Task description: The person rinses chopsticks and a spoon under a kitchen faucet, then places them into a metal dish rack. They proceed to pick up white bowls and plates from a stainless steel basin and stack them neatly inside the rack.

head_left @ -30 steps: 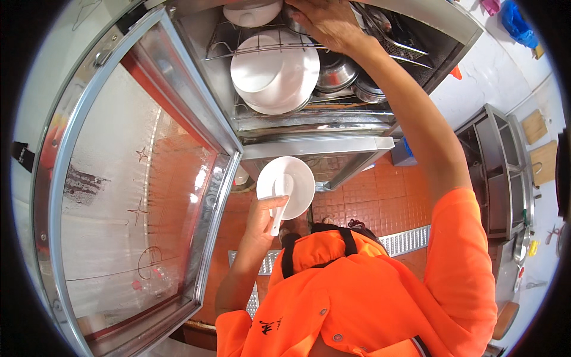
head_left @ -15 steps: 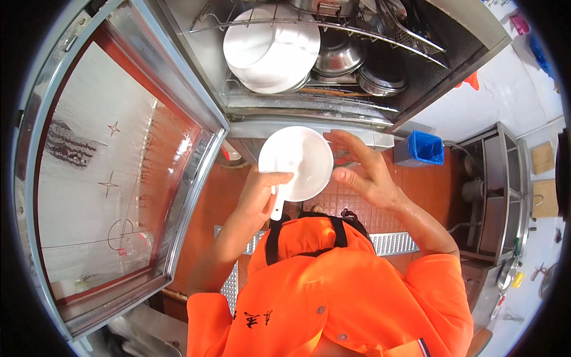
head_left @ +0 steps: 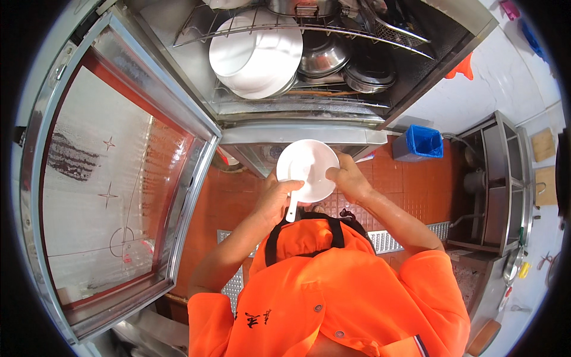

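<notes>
A white bowl (head_left: 315, 162) is held in front of my chest, its hollow side facing up. My left hand (head_left: 277, 196) grips its left side, with the thumb over the rim. That thumb also presses on a white spoon (head_left: 292, 210), which lies in the bowl with its handle sticking out over the near edge. At the right rim, my right hand (head_left: 352, 178) is closed on the bowl, thumb on the inside. The fingers beneath the bowl are mostly hidden.
Ahead stands an open cabinet with wire racks (head_left: 351, 31) holding large white bowls (head_left: 256, 56) and metal pots (head_left: 324, 56). Its glass door (head_left: 107, 178) swings out on my left. A blue-lined bin (head_left: 425, 143) and a metal shelf frame (head_left: 502, 178) are on the right.
My right hand has come in from beside the bowl and taken hold of its right rim. The bowl and spoon have shifted right and slightly nearer, still in my left hand.
</notes>
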